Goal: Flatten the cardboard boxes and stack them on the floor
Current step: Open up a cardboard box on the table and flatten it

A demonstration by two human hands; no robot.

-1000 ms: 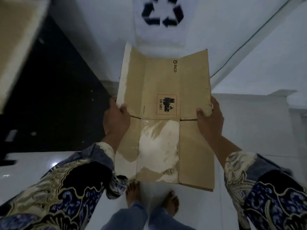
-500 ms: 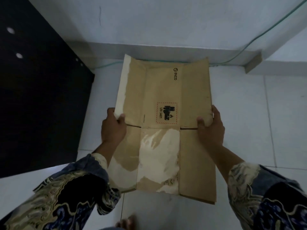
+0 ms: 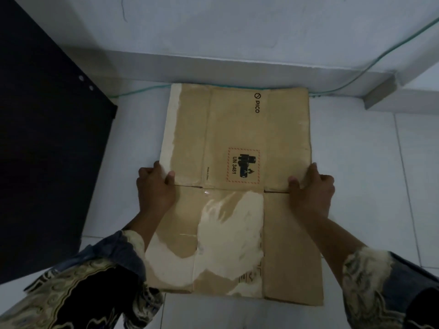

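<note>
Your left hand (image 3: 155, 188) is closed on the left edge of the flattened cardboard box (image 3: 237, 186), thumb on top; your right hand (image 3: 311, 188) grips the right edge the same way. The box is already collapsed into a flat, creased brown sheet, with pale patches where the surface paper is torn away and a printed hazard label (image 3: 242, 166) near the middle. Its far edge lies by the wall skirting (image 3: 213, 65), low over the glossy white floor tiles (image 3: 356, 162). Judged remaining: release it flat; no other boxes are in view
</note>
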